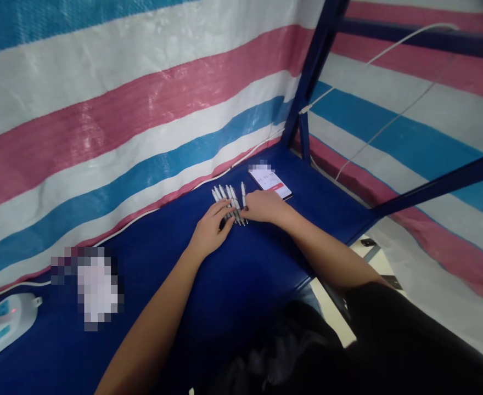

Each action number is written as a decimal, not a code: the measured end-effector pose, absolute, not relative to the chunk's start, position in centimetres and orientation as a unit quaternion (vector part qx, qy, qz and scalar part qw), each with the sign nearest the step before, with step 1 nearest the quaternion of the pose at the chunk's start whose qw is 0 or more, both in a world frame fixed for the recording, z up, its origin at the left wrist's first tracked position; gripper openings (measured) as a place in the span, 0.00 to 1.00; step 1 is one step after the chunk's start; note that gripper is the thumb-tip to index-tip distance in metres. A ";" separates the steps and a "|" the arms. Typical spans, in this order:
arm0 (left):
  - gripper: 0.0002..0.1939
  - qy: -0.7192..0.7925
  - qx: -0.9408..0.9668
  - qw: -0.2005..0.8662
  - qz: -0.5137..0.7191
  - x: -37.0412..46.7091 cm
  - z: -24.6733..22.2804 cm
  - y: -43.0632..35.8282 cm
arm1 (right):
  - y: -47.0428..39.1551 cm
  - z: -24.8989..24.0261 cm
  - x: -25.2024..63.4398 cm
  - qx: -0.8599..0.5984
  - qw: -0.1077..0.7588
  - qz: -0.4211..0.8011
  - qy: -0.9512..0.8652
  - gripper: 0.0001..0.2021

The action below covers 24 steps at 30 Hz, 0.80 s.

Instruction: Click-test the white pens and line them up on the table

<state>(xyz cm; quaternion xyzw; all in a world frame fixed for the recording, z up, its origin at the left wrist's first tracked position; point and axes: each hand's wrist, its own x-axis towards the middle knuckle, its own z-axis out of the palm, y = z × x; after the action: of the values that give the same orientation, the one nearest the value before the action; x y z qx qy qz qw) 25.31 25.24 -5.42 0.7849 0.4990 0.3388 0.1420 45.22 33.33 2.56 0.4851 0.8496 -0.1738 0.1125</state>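
Several white pens (pixel 229 192) with grey lower parts lie side by side in a row on the blue surface (pixel 241 285). My left hand (pixel 213 229) reaches over this row from the left, its fingers across the pens and its thumb on the near side, so it partly covers them. Just to the right of the row, one more white pen (pixel 242 189) stands a little apart. My right hand (pixel 264 206) is closed on that pen, fingers curled and fingertips close to the row. The back of the hand hides part of the grip.
A phone (pixel 281 189) with a lit screen lies just beyond my right hand. At the left are a blurred-out pale object (pixel 97 289) and a white power strip (pixel 9 323). A white cable (pixel 134 219) runs along the striped sheet (pixel 142 93). Blue frame bars (pixel 307 82) stand at the right.
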 end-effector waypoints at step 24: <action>0.18 0.534 0.501 0.324 0.599 23.0 -4.5 26.7 | 34.3 -1.4 42.8 0.269 -0.416 -0.750 0.438 0.29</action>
<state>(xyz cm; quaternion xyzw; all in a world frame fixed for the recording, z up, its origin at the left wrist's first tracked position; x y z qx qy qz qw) 23.02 26.73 -4.52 0.5006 0.5343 0.5990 0.3243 42.80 34.35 -1.35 0.2694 0.4379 -0.7501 -0.4160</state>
